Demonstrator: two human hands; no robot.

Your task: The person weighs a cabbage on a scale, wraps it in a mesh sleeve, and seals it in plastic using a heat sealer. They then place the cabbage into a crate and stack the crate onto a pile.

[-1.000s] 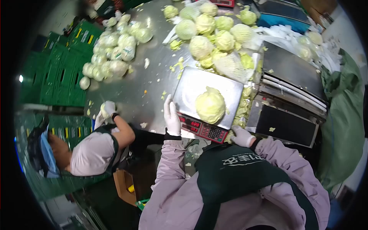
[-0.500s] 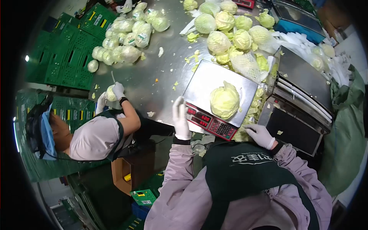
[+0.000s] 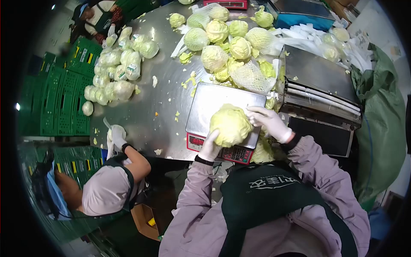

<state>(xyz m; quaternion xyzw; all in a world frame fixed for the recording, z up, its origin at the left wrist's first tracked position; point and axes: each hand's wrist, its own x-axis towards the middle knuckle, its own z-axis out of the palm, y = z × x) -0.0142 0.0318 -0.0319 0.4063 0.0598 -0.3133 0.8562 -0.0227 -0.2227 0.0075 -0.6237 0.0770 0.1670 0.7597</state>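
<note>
A pale green cabbage (image 3: 230,125) is between my two white-gloved hands, in front of the metal plate of a red scale (image 3: 209,97). My left hand (image 3: 209,146) grips its lower left side, thumb against the leaves. At its upper right, the bent fingers of my right hand (image 3: 270,123) press on the outer leaves. The cabbage covers part of the scale's keypad (image 3: 236,155) and display. Whether its underside touches the plate is hidden.
Loose and netted cabbages (image 3: 216,58) crowd the table beyond the scale. Bagged cabbages (image 3: 113,73) lie at the left. A co-worker (image 3: 109,188) handles a cabbage at lower left; another person (image 3: 100,21) stands far left. A wrapping machine (image 3: 319,79) stands at right, beside a green sack (image 3: 381,124).
Both hands have come in from the scale's edges to the cabbage and taken hold of it. The cabbage is tilted and nearer to me. My view has shifted, and another person's body now shows far left.
</note>
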